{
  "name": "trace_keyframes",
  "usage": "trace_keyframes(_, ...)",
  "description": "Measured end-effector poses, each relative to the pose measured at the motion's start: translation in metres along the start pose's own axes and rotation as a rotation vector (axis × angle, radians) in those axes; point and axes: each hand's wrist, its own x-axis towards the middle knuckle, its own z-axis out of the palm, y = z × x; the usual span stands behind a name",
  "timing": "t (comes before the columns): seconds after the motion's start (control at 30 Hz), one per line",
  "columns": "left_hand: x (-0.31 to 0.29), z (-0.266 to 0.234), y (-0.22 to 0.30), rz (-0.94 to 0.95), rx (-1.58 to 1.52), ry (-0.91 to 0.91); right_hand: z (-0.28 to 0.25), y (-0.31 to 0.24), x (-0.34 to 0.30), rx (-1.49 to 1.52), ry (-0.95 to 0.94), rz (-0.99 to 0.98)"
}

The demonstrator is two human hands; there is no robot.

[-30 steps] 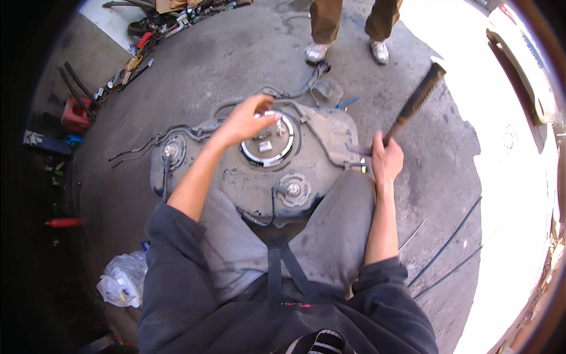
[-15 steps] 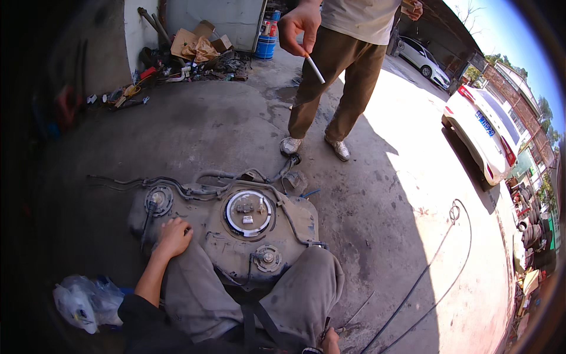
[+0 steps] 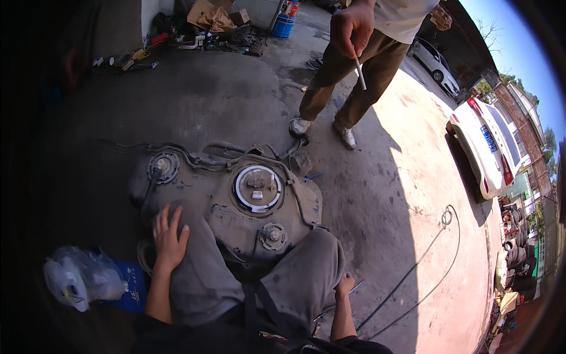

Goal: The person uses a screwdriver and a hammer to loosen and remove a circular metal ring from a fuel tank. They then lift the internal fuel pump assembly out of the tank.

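Note:
A dusty fuel tank (image 3: 200,192) lies on the ground in front of my knees. It has a round white-ringed opening (image 3: 237,190) with small connectors on it, and round fittings (image 3: 273,235) on its top. My left hand (image 3: 170,239) rests on my left knee by the tank's near left side, fingers spread and holding nothing. Low beside my right thigh is my right hand (image 3: 344,284), its fingers curled and partly hidden by the leg. A thin rod (image 3: 356,287) shows by it on the ground; whether the hand grips anything is unclear.
A person (image 3: 354,76) stands beyond the tank, holding a cigarette (image 3: 360,75). A clear plastic bag (image 3: 82,277) and a blue package (image 3: 131,289) lie at left. A dark hose (image 3: 407,280) runs along the right. Two white cars (image 3: 486,144) are parked beyond, and clutter (image 3: 221,41) lines the far wall.
My left hand has lifted its fingers and spread them on the knee. My right hand has moved forward along my thigh. The view has shifted, and the other person's cigarette hand has moved right.

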Motion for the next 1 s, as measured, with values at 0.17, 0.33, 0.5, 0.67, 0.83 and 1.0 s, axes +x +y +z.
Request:
trace_keyframes(0.17,-0.025,-0.004,0.004,0.016,-0.056,-0.024,-0.009,-0.198,-0.011,0.39,0.004,-0.341)
trace_keyframes(0.33,-0.025,-0.013,0.003,-0.04,-0.092,-0.06,-0.004,-0.381,-0.061,0.652,-0.343,-0.65)
trace_keyframes(0.5,-0.026,-0.016,0.0,-0.035,-0.142,-0.048,-0.013,-0.51,-0.071,0.912,-0.589,-0.758)
trace_keyframes(0.67,-0.032,-0.014,-0.004,-0.049,-0.157,-0.037,-0.019,-0.543,-0.035,1.194,-0.462,-0.499)
trace_keyframes(0.83,-0.025,-0.018,-0.007,-0.049,-0.179,-0.023,-0.031,-0.546,0.014,1.345,-0.727,-0.487)
trace_keyframes(1.0,-0.028,-0.01,-0.016,-0.029,-0.161,0.016,-0.042,-0.552,0.029,1.12,-0.856,-0.784)
